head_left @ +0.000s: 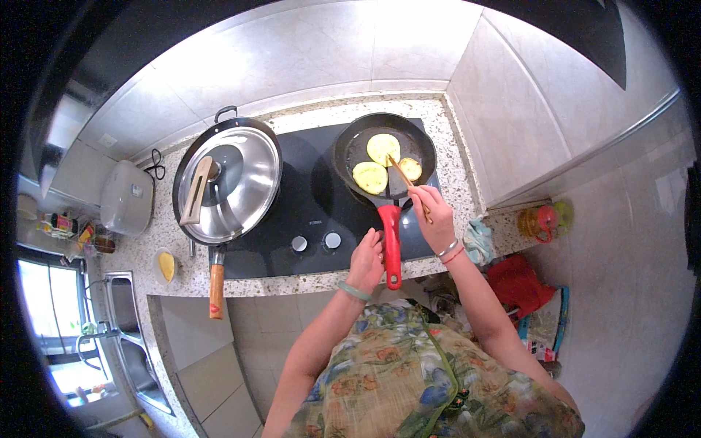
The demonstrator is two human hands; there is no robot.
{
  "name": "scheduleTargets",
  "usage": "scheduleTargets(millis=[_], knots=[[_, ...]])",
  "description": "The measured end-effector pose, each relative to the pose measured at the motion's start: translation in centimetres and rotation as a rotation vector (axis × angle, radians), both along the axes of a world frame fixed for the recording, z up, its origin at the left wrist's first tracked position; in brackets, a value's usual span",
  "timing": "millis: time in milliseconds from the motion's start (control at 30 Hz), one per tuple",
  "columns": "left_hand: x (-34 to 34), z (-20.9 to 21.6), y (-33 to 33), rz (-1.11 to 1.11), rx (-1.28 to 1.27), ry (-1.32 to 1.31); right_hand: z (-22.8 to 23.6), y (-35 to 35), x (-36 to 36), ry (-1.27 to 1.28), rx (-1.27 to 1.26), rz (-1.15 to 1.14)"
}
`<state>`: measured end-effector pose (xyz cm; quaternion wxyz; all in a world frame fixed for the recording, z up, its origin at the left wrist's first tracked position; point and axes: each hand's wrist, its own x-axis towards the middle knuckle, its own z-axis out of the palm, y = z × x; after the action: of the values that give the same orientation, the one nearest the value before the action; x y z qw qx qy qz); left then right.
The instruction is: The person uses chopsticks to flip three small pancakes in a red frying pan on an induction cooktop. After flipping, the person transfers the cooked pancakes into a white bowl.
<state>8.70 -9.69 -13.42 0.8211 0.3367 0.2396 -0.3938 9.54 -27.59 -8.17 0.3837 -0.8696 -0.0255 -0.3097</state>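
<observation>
A black frying pan [352, 139] with a red handle stands on the right of the black cooktop [310, 175]. Three yellow pancakes lie in it: a round one [382, 148] at the back, another [370, 177] at the front left and a smaller, browner one [410, 169] at the right. My right hand [436, 219] is closed round wooden chopsticks [400, 172], whose tips reach between the pancakes. At the left side of the red handle, my left hand [367, 260] has its fingers curled against it, partly hidden by the handle.
Left of the pan stands a wok [217, 292] under a steel lid [248, 191], with a wooden utensil [196, 191] across it. A bowl [162, 279] with a yellow piece, a rice cooker [127, 198] and a sink [139, 365] are further left. A cloth [478, 242] lies right of the cooktop.
</observation>
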Motion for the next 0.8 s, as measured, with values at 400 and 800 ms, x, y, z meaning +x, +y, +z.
scheduleTargets(millis=[400,800], knots=[[0.2,0.2,0.3,0.005,0.007,0.025,0.2,0.6,2.1,0.008,-0.002,0.028],[0.3,0.2,0.3,0.016,0.027,0.026,0.1,1.4,3.9,-0.04,-0.065,0.042]])
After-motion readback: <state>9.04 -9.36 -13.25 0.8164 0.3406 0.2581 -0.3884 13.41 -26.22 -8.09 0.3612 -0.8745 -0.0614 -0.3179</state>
